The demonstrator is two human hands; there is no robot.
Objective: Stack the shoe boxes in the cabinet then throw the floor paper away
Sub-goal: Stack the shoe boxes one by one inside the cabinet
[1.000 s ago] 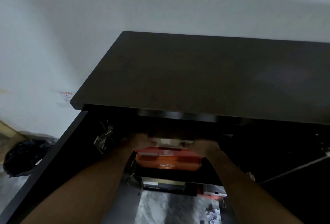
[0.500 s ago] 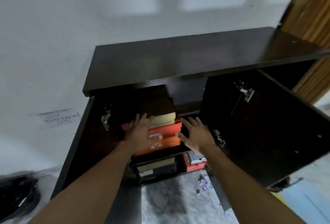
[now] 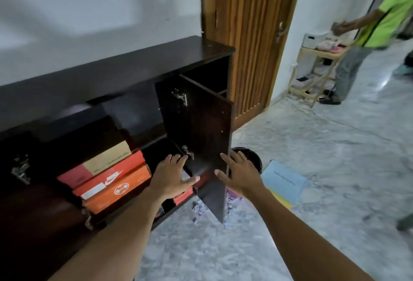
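The stacking looks to me about done and I judge I am between the two halves of the job, with the paper on the floor not yet dealt with. At the left of the dark cabinet (image 3: 116, 75), on its upper shelf near the front edge, sit my shoe boxes: a tan-and-red shoe box (image 3: 98, 165) on top, an orange shoe box (image 3: 116, 188) with a white swoosh and label beneath it, both tilted in this wide view, and more red boxes (image 3: 182, 198) partly hidden on the shelf below. My left hand (image 3: 173, 177) hangs just right of the orange box with the palm down and the fingers spread, gripping nothing. The open cabinet door (image 3: 207, 137) stands between my hands, its hinges bare. My right hand (image 3: 240, 176) is likewise flat and spread, empty, just past the door's free edge. Below it, shredded paper scraps (image 3: 200, 210) lie on the marble floor (image 3: 312, 168) by the door's lower corner, and a dark waste bin (image 3: 250, 157) stands behind the door. Further right lie a blue sheet (image 3: 283, 180) over a yellow one. Next I would need to stoop, gather the scraps and carry them to the bin.
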